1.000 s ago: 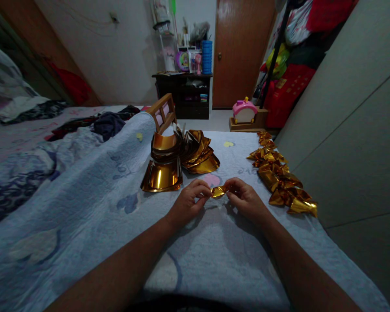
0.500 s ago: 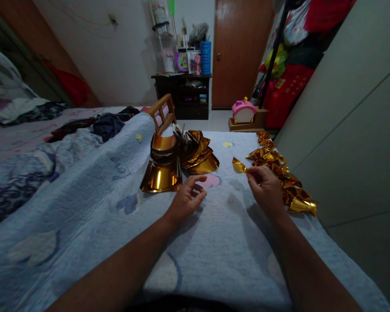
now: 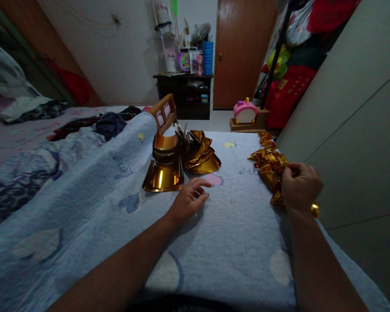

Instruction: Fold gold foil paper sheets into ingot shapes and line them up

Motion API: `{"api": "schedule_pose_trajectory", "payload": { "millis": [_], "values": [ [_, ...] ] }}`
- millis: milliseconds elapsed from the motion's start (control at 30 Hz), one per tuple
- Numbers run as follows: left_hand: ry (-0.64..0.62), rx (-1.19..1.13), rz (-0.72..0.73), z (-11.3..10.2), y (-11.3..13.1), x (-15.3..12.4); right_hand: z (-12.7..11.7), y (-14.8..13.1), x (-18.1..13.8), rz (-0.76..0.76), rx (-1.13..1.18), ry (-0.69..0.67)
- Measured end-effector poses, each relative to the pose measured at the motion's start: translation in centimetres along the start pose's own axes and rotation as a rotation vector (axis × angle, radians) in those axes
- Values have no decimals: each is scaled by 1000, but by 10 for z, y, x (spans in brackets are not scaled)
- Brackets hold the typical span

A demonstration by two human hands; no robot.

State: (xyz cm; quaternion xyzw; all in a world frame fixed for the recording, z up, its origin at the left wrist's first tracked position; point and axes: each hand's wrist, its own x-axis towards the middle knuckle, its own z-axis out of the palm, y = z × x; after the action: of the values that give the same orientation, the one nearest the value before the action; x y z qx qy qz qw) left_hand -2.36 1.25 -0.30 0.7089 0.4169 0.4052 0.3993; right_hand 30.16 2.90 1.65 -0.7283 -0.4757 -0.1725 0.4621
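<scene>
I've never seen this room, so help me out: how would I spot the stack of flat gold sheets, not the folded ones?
Start at the pale blue quilt covering the bed. Near its far end, just beyond the left hand, sits the stack of gold sheets, fanned out and curling. Unlike the small folded gold pieces lined along the right edge under the right hand, these are large and unfolded.

Foil sheets (image 3: 178,158) left — folded pieces (image 3: 270,167) right, on blanket (image 3: 221,242).

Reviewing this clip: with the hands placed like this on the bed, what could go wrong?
The right hand sits over the row of folded gold pieces, which runs close to the quilt's right edge; a nudge might push some off the side. The left hand lies just in front of the stack of gold sheets, which is fanned and leaning, so a bump could topple it.
</scene>
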Motion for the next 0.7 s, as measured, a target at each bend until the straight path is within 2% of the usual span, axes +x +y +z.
{"api": "schedule_pose_trajectory", "payload": {
  "millis": [200, 467, 567, 700],
  "values": [
    [-15, -14, 24, 0, -2, 0, 2, -2, -1, 49, -4, 9],
    [9, 12, 38, -1, 2, 0, 7, -23, -18, -188, 15, -79],
    [97, 78, 126, -2, 4, 0, 10, -31, -27, -293, 76, -123],
    [308, 246, 290, -8, 7, -1, 12, -44, -40, -409, 129, -184]
  ]
}}
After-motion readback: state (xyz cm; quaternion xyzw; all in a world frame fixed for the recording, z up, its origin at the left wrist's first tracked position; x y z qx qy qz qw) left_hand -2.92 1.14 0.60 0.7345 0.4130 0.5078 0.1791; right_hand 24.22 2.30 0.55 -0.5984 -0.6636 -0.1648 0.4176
